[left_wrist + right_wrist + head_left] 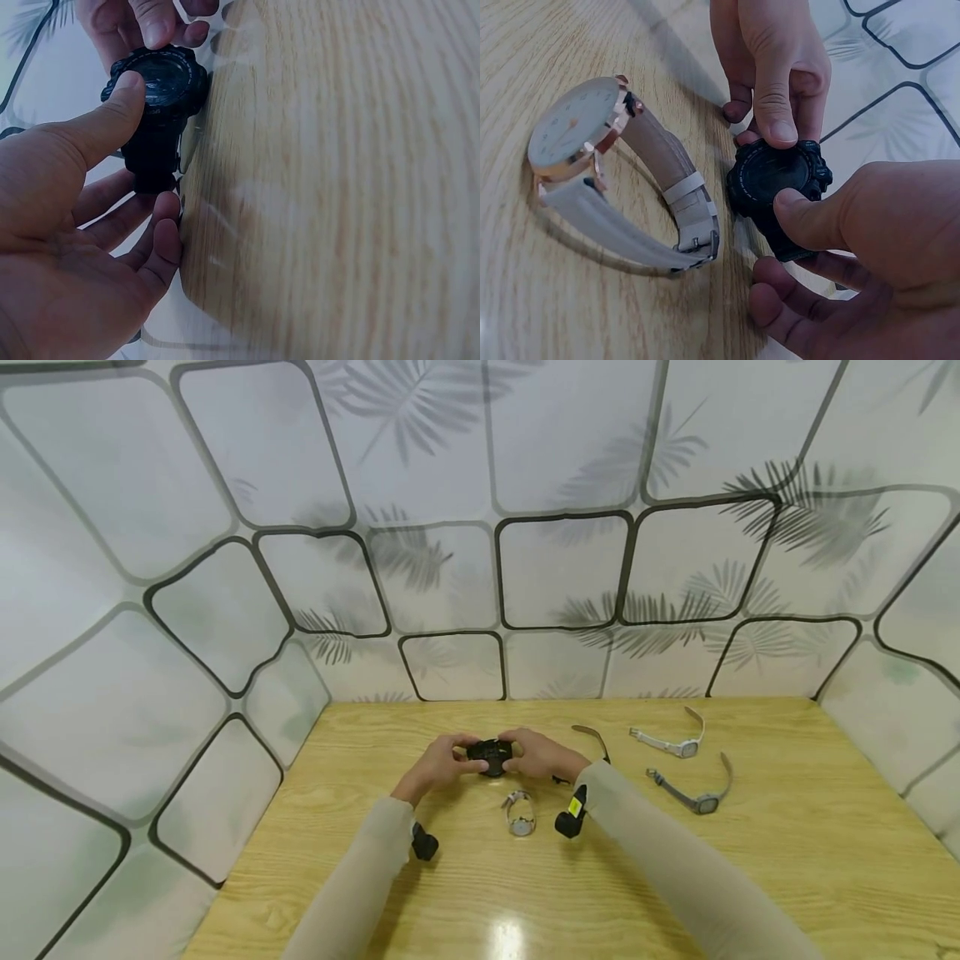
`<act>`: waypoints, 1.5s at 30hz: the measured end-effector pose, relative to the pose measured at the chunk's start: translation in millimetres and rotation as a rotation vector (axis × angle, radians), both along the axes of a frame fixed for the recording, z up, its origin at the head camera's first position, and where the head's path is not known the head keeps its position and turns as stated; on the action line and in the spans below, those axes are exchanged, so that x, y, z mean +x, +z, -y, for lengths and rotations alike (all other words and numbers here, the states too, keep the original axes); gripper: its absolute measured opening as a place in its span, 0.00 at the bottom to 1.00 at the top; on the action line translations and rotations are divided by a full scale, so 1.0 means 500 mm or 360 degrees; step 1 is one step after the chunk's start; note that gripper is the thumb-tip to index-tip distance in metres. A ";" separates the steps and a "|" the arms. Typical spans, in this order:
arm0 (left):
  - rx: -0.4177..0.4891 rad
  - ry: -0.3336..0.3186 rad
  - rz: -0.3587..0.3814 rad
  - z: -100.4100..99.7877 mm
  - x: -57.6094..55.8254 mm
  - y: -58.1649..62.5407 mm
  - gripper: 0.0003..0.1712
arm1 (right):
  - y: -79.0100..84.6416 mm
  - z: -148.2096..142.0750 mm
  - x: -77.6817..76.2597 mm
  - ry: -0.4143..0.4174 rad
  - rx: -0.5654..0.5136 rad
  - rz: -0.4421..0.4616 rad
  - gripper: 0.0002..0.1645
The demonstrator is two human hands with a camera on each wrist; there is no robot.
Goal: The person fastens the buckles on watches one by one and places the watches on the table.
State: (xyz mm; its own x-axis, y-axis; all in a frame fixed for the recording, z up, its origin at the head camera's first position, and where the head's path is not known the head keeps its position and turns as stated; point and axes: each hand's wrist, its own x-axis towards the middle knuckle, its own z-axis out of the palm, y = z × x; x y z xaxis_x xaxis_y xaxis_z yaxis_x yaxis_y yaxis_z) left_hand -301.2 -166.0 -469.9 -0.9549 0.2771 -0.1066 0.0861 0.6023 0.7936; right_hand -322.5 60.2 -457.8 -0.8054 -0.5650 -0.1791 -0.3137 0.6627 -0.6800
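Observation:
A black wristwatch (pixel 491 758) with a round, chunky case is held between both hands over the table. My left hand (pixel 438 766) grips one side, its thumb lying on the edge of the watch face (pixel 159 79) and its fingers curled behind the strap (pixel 154 154). From the other side my right hand (pixel 542 754) holds it too, thumb (pixel 799 214) on the case rim and fingers beneath. Nearer to me stands a wristwatch with a pale strap and rose-gold case (pixel 574 135), its strap buckled into a loop.
On the right of the wooden table (pixel 465 893) lie a white watch (pixel 686 748) and a grey watch (pixel 705 804), straps undone. Another dark-strapped watch (pixel 592 732) is partly hidden behind my right wrist. Patterned cloth (pixel 562 568) walls the back and sides.

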 end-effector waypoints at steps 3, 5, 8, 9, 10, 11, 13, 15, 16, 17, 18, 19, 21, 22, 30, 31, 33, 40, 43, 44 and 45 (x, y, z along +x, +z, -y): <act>-0.0007 0.0015 0.0009 -0.004 0.007 0.001 0.30 | 0.003 -0.004 0.005 0.0012 -0.0001 0.0011 0.36; -0.0010 0.0012 0.0005 -0.007 0.010 0.000 0.30 | 0.001 -0.008 0.008 0.0014 -0.0005 0.0016 0.36; 0.0002 -0.0003 -0.0004 -0.012 0.016 0.001 0.31 | -0.001 -0.013 0.010 0.0014 -0.0005 0.0017 0.36; 0.0007 -0.0012 -0.0008 -0.013 0.018 0.001 0.31 | -0.001 -0.015 0.011 0.0014 -0.0009 0.0015 0.36; 0.0005 -0.0017 -0.0015 -0.014 0.020 0.002 0.32 | -0.002 -0.016 0.012 0.0018 -0.0019 0.0024 0.37; 0.0003 -0.0018 -0.0019 -0.014 0.023 0.004 0.33 | -0.001 -0.017 0.014 0.0028 -0.0029 0.0031 0.38; -0.0002 -0.0012 -0.0029 -0.014 0.028 0.007 0.35 | 0.001 -0.019 0.018 0.0050 -0.0039 0.0049 0.40; -0.0008 -0.0003 -0.0042 -0.014 0.032 0.009 0.38 | 0.003 -0.024 0.021 0.0069 -0.0047 0.0041 0.42; -0.0009 0.0005 -0.0045 -0.014 0.033 0.011 0.40 | 0.006 -0.026 0.024 0.0070 -0.0054 0.0041 0.43; -0.0008 0.0016 -0.0048 -0.015 0.034 0.013 0.40 | 0.008 -0.030 0.025 0.0068 -0.0057 0.0031 0.43; -0.0005 0.0027 -0.0057 -0.016 0.036 0.015 0.41 | 0.011 -0.035 0.028 0.0059 -0.0069 0.0025 0.43; 0.0000 0.0044 -0.0062 -0.017 0.037 0.018 0.41 | 0.015 -0.041 0.030 0.0049 -0.0091 0.0023 0.42; 0.0012 0.0089 -0.0087 -0.021 0.043 0.023 0.40 | 0.022 -0.056 0.034 0.0038 -0.0143 0.0015 0.41; 0.0021 0.0119 -0.0105 -0.025 0.046 0.027 0.39 | 0.025 -0.064 0.036 0.0038 -0.0177 0.0013 0.40; 0.0192 0.0271 -0.0268 -0.069 0.083 0.059 0.33 | 0.035 -0.141 0.047 -0.0013 -0.0249 -0.0181 0.36; 0.0209 0.0274 -0.0281 -0.077 0.088 0.062 0.32 | 0.035 -0.152 0.048 -0.0023 -0.0263 -0.0208 0.35; 0.0246 0.0281 -0.0299 -0.094 0.100 0.067 0.30 | 0.037 -0.172 0.054 -0.0042 -0.0293 -0.0248 0.34; 0.0345 0.0275 -0.0310 -0.157 0.133 0.073 0.26 | 0.034 -0.233 0.069 -0.0122 -0.0349 -0.0318 0.32; 0.0352 0.0275 -0.0301 -0.182 0.142 0.074 0.25 | 0.035 -0.252 0.075 -0.0152 -0.0340 -0.0332 0.32; 0.0354 0.0273 -0.0297 -0.189 0.144 0.074 0.25 | 0.036 -0.257 0.077 -0.0158 -0.0334 -0.0345 0.31; 0.0357 0.0267 -0.0288 -0.196 0.147 0.073 0.25 | 0.036 -0.263 0.079 -0.0161 -0.0330 -0.0352 0.31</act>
State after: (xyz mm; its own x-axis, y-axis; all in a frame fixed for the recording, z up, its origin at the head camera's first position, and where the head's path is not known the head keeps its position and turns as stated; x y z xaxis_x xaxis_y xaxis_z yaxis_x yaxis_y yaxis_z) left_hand -227.5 -67.9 -433.2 -0.9871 0.1118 0.1149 0.1524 0.4320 0.8889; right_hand -283.2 191.4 -439.8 -0.8659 -0.4863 0.1174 -0.4089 0.5527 -0.7262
